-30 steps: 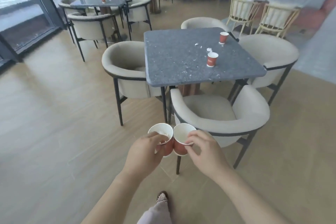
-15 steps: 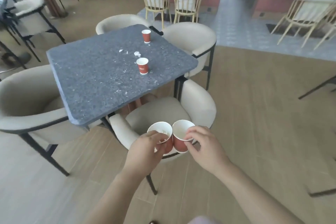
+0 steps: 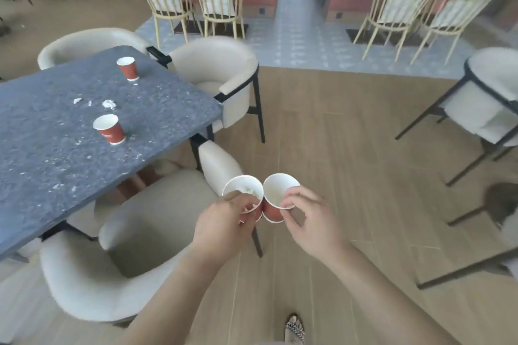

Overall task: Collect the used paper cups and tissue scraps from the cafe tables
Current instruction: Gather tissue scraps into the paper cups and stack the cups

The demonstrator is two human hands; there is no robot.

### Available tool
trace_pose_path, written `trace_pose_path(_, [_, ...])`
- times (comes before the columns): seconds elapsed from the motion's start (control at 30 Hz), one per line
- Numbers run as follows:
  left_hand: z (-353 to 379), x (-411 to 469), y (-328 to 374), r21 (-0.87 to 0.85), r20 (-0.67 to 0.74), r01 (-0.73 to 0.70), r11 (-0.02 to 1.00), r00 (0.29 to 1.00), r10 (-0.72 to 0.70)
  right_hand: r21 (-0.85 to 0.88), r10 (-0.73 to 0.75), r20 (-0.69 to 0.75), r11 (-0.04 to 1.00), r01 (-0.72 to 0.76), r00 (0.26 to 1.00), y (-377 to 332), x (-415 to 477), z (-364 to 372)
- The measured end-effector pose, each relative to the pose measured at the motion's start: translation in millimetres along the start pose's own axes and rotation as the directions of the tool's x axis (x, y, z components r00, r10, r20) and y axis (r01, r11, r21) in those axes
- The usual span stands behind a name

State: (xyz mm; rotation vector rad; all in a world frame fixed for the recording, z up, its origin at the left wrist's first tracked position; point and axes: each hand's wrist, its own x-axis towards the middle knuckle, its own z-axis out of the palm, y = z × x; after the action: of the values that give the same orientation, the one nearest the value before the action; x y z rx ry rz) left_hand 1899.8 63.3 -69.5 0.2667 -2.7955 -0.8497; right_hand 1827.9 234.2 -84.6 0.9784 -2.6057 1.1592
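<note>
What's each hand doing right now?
Left hand: grips the paper cup with tissue inside.
Right hand: pinches the second paper cup by its rim.

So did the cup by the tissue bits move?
No. The cup stands where it was on the grey table, close by the tissue scrap; only the view swung.

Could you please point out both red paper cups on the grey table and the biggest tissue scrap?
Nearer red paper cup (image 3: 113, 131): head view, side wall.
Farther red paper cup (image 3: 129, 71): head view, side wall.
Crumpled white tissue scrap (image 3: 109, 104): head view, its middle.
</note>
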Motion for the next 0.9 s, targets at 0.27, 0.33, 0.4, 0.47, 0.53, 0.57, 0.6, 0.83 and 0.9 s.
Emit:
trace_pose_path(0.27, [75,77,81,-0.112,0.064,-0.099,0.989,0.992,0.106,-0.027,0.065,-0.078,0.997,-0.068,0.995,103,20,-80])
trace_pose_path(0.33, [86,95,85,-0.096,0.096,-0.116,0.989,0.987,0.125,-0.028,0.071,-0.101,0.997,-0.075,0.992,121,27,-84])
trace_pose_path(0.4, [95,114,84,-0.068,0.119,-0.119,0.991,0.985,0.126,-0.026,0.084,-0.109,0.996,-0.087,0.990,138,37,-82])
trace_pose_path(0.47, [104,134,80,-0.062,0.109,-0.102,0.993,0.988,0.109,-0.022,0.101,-0.098,0.994,-0.104,0.990,152,52,-77])
trace_pose_path(0.53, [113,156,77,-0.092,0.088,-0.065,0.994,0.993,0.073,-0.036,0.117,-0.069,0.992,-0.120,0.991,165,72,-71])
trace_pose_path(0.57, [118,168,76,-0.109,0.080,-0.047,0.993,0.995,0.056,-0.042,0.123,-0.052,0.991,-0.125,0.991,173,84,-70])
trace_pose_path(0.6, [123,183,75,-0.117,0.074,-0.035,0.993,0.996,0.044,-0.041,0.131,-0.035,0.990,-0.132,0.991,182,99,-69])
trace_pose_path(0.83, [137,317,61,-0.119,0.087,-0.027,0.993,0.996,0.037,-0.052,0.153,0.058,0.987,-0.150,0.986,247,226,-71])
trace_pose_path(0.9, [130,342,58,-0.138,0.104,-0.020,0.990,0.994,0.034,-0.048,0.143,0.065,0.989,-0.140,0.988,255,255,-70])
